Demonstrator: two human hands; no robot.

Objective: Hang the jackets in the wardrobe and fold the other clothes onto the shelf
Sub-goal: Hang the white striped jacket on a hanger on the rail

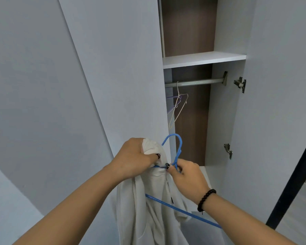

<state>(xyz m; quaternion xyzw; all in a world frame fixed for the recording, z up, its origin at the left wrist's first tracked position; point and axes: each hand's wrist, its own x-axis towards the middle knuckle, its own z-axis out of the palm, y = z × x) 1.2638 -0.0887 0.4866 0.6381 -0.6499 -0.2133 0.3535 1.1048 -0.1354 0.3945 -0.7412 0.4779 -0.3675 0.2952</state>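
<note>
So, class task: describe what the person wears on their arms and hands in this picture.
Both forearms are bare, with no sleeves in view. The right wrist carries a bracelet of dark round beads. The fingernails on the left hand and right hand are painted dark. No rings or watch show.
</note>
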